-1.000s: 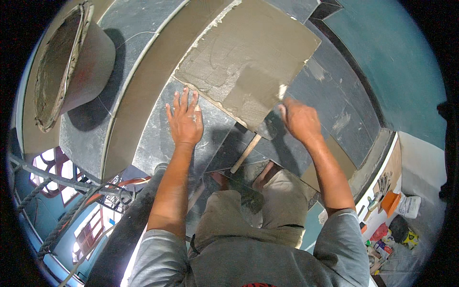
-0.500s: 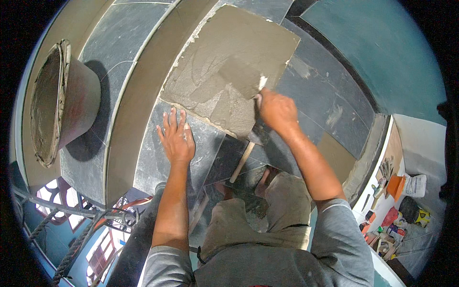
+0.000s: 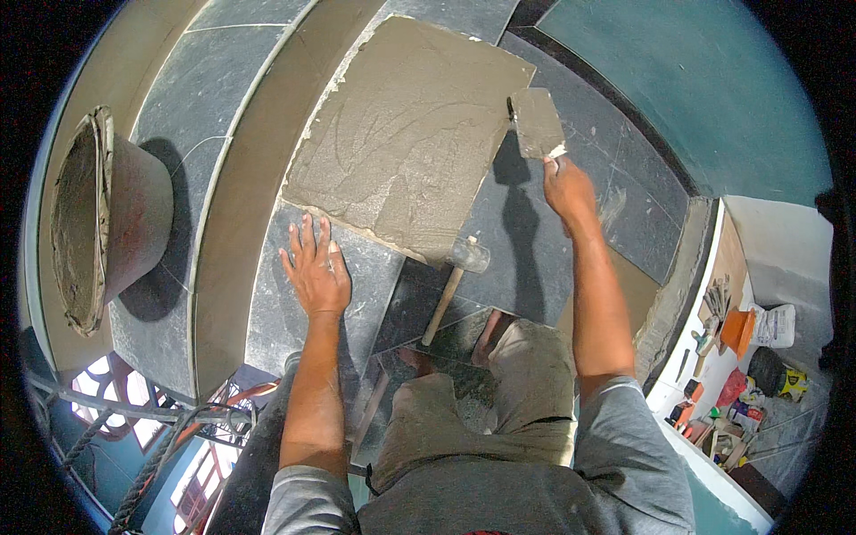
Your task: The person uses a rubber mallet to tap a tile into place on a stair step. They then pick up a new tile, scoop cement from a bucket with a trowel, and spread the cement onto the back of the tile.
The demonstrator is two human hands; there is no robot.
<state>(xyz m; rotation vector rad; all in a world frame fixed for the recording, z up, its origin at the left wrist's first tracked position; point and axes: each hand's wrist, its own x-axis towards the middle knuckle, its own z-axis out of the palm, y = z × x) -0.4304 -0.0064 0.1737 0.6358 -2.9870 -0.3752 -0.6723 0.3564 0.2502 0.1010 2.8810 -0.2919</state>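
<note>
My right hand [image 3: 569, 189] is closed on the handle of a trowel [image 3: 539, 123], its blade coated with wet mortar. The trowel hangs over the dark tiles just right of a rectangular bed of grey mortar [image 3: 406, 125], and its shadow falls below it. My left hand [image 3: 317, 272] lies with fingers spread on a dark tile [image 3: 357, 308], close to the mortar's near left edge. Shallow curved marks and a rougher patch show in the mortar. A mallet [image 3: 470, 256] with a wooden handle rests by the mortar's near right corner, between my hands.
A mortar-crusted bucket [image 3: 143, 214] lies on its side or tilted at the left, on a dark step. Ropes [image 3: 134, 477] and a railing are at lower left. A teal wall [image 3: 695, 80] rises at upper right. Tools, an orange container [image 3: 737, 332] and bags lie at far right.
My right hand has lifted the trowel off the mortar and moved it right and up. The mallet's head now shows. My left hand stays on the tile.
</note>
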